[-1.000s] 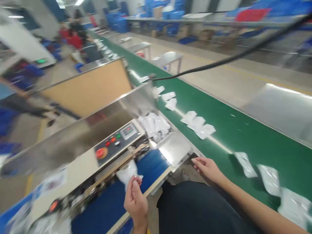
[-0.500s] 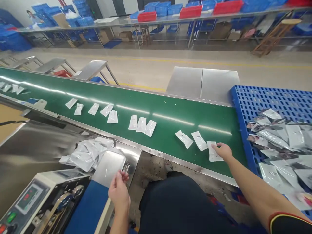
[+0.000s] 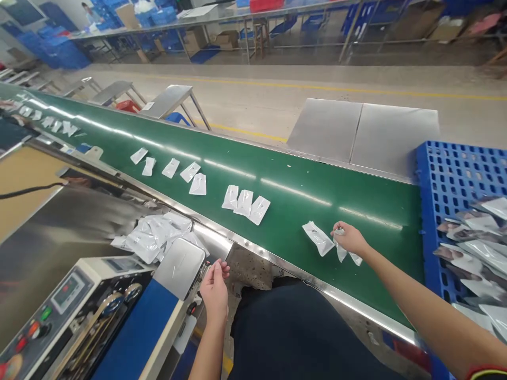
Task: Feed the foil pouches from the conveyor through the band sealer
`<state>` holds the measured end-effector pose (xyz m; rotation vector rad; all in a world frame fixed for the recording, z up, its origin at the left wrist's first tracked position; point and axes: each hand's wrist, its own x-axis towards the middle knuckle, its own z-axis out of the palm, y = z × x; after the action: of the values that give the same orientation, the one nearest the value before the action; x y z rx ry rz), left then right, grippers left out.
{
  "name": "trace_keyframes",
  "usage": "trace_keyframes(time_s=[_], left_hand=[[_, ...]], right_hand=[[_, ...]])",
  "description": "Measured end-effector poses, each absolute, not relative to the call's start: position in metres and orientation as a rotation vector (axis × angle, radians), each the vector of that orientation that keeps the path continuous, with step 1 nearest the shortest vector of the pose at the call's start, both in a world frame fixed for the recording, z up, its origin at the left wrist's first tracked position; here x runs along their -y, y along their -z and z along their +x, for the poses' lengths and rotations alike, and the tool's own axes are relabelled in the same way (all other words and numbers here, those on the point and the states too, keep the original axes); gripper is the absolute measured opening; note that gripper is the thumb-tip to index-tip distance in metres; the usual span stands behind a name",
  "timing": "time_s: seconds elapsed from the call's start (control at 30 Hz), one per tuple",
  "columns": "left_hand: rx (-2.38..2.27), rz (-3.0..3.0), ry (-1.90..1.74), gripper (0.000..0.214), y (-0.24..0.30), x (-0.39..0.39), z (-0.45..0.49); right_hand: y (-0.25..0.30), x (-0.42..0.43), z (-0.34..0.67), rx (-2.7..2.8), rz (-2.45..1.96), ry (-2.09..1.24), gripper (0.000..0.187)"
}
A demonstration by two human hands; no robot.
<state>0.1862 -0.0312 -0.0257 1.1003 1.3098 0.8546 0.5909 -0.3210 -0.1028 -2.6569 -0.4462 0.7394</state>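
Observation:
My right hand (image 3: 350, 238) is over the green conveyor belt, its fingers closed on the top of a small white pouch (image 3: 340, 252). Part of another white pouch (image 3: 356, 258) shows beneath that hand; the rest is hidden. Just left of it lies a separate white pouch (image 3: 318, 238). My left hand (image 3: 215, 285) hovers beside the metal end plate (image 3: 180, 268) of the machine, fingers curled together with nothing visible in them. Behind that plate is a heap of white pouches (image 3: 152, 237).
Several more white pouches lie along the green belt (image 3: 285, 184) toward the left. A blue perforated crate (image 3: 431, 206) with silvery pouches stands at the right. The machine's control panel (image 3: 65, 293) is at the lower left. Metal tables (image 3: 328, 124) adjoin the belt's far side.
The view has shifted right. My right hand has moved from the rightmost pouch to the one left of it and gripped its top. My left hand has drawn slightly away from the metal plate.

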Motion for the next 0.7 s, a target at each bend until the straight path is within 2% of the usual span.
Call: trace_keyframes(time_s=[0.1, 0.27, 0.4, 0.47, 0.57, 0.63, 0.7], left_hand=[[-1.36, 1.129, -0.901, 0.062, 0.026, 0.042, 0.173], [-1.347, 1.216, -0.964, 0.057, 0.023, 0.066, 0.152], [-1.275, 1.53, -0.929, 0.043, 0.014, 0.076, 0.144], [-1.216, 1.693, -0.945, 0.044, 0.005, 0.072, 0.14], [-1.173, 1.739, -1.006, 0.049, -0.011, 0.061, 0.126], [-1.208, 1.665, -1.06, 0.044, -0.019, 0.051, 0.108], [-1.286, 1.533, -1.146, 0.048, -0.023, 0.043, 0.086]], right_hand=[[0.092, 0.299, 0.582, 0.55, -2.756, -0.833, 0.054], [0.068, 0.228, 0.549, 0.89, -2.838, -0.867, 0.034], [0.021, 0.152, 0.465, 1.161, -2.407, -0.69, 0.044], [-0.011, 0.115, 0.406, 1.235, -2.1, -0.72, 0.05], [-0.055, 0.069, 0.322, 1.37, -1.705, -0.92, 0.05], [-0.074, 0.046, 0.283, 1.443, -1.531, -1.103, 0.05], [-0.084, 0.027, 0.259, 1.466, -1.43, -1.244, 0.048]])
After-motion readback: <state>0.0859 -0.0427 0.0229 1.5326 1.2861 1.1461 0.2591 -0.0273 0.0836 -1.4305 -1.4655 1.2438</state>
